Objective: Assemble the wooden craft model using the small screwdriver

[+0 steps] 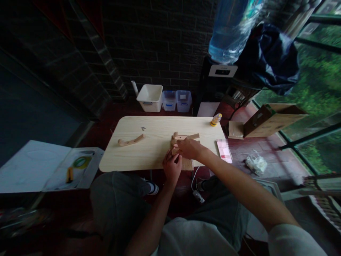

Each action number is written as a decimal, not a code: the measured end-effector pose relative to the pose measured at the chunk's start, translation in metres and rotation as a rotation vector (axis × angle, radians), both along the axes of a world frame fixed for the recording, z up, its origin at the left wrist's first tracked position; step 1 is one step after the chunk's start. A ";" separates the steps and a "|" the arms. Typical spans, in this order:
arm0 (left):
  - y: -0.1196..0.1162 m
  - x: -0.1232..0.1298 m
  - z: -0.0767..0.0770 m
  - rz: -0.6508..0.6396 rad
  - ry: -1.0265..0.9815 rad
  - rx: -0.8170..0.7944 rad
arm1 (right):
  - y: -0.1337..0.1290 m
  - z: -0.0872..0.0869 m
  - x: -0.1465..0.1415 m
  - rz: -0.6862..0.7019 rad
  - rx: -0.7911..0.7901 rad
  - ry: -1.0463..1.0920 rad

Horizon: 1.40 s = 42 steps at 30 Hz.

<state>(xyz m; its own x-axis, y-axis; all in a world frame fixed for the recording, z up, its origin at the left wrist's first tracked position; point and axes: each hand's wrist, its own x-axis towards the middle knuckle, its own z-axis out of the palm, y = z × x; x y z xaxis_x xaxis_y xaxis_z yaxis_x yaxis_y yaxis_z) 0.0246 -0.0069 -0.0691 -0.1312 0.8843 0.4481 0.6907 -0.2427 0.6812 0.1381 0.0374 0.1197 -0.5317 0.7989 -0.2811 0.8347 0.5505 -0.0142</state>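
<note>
My left hand [172, 166] is at the table's front edge, its fingers curled around a small wooden piece [175, 151]. From the right, my right hand [189, 148] reaches over the same spot with its fingers closed and pointing down; whatever they grip is hidden. Just beyond my hands lies a curved wooden part [182, 137], partly covered by the right hand. A brown board [188, 165] shows below them at the edge. Farther left on the table rests a similar curved wooden part [131, 141] with dark holes. Small dark pieces [143, 128] lie behind it.
The pale wooden table [154, 122] carries a yellow-capped bottle [215, 120] at its back right corner and a pink-screened phone [222, 151] at its right edge. Plastic bins [150, 103] stand behind it. An open white case [80, 167] is at left, a cardboard box [266, 121] at right.
</note>
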 end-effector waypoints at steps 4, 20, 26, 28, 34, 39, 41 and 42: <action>0.001 -0.001 -0.004 0.005 0.007 0.013 | -0.002 0.003 0.005 0.012 -0.015 0.045; 0.001 0.000 -0.002 0.017 0.002 0.012 | 0.003 0.004 0.002 0.032 0.004 -0.011; 0.001 0.001 -0.003 0.021 0.000 0.016 | -0.003 0.000 0.004 -0.045 0.016 0.016; 0.001 0.000 -0.002 0.015 0.001 0.020 | -0.006 -0.002 0.004 -0.066 0.034 0.025; 0.001 0.000 -0.003 0.006 0.007 0.001 | -0.011 0.000 0.005 0.010 0.044 0.057; 0.002 -0.001 -0.010 0.020 0.018 0.021 | -0.011 0.001 0.004 0.052 0.029 0.053; 0.002 -0.001 -0.011 0.022 0.020 0.022 | -0.010 0.000 0.004 0.054 0.024 0.050; 0.002 0.000 -0.010 0.021 0.021 0.020 | -0.010 -0.001 0.004 0.048 0.030 0.048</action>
<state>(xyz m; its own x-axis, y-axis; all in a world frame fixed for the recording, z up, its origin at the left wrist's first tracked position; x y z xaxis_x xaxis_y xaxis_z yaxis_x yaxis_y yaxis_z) 0.0241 -0.0050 -0.0794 -0.1404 0.8723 0.4683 0.7097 -0.2412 0.6620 0.1416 0.0278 0.1189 -0.5821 0.7797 -0.2306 0.8060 0.5909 -0.0364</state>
